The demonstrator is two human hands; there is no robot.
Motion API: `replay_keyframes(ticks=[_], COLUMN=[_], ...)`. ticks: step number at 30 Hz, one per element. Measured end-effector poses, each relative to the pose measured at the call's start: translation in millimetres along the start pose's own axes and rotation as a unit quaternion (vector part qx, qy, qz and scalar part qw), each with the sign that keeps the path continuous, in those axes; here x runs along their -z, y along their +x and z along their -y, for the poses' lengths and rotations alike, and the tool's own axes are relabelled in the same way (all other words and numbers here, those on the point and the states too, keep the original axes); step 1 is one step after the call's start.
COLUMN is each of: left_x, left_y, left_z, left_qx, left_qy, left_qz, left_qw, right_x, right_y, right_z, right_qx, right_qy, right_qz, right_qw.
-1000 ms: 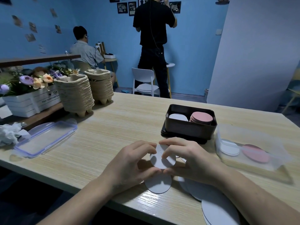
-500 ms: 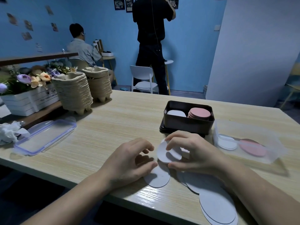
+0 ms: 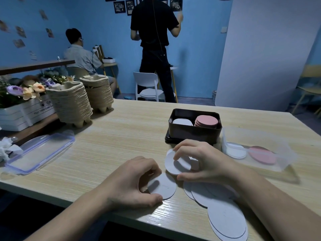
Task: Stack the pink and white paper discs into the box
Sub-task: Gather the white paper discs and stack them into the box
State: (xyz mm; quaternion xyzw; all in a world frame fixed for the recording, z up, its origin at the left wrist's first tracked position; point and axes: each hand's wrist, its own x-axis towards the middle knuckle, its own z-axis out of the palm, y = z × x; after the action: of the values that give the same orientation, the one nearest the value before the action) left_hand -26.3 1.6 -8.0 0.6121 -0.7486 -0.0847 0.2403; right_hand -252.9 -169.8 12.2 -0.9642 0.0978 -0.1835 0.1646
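before the box (image 3: pixel 192 135) | left hand (image 3: pixel 132 181) pinches flat disc (image 3: pixel 165 187) (white) | right hand (image 3: pixel 203 162) holds tilted disc (image 3: pixel 179 165)

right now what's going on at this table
A person is gathering paper discs at a wooden table. The right hand pinches a white disc tilted up off the tabletop, while the left hand grips a second white disc lying near the table's front edge. More loose white discs overlap beside the right forearm. The dark box behind the hands holds a white stack and a taller pink stack.
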Motion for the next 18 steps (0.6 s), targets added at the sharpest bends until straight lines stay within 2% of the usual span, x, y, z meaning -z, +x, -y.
replay_keyframes(ticks=[6,18], left_x=[1.3,-1.1], left_y=[-2.0,-0.9], left_z=[3.7,7.1], left_qx=[-0.028,-0.052], left_qy=[-0.074,-0.045], left_qz=[-0.079,-0.154], left_qw=[0.994,0.986], right_x=[-1.6,-4.6], right_y=[1.1,2.3], right_z=[-1.8,-1.4], right_qx=[-0.017,-0.016], right_qy=[-0.008,-0.019], right_qz=[0.004,0.004], right_qw=[1.000,1.000])
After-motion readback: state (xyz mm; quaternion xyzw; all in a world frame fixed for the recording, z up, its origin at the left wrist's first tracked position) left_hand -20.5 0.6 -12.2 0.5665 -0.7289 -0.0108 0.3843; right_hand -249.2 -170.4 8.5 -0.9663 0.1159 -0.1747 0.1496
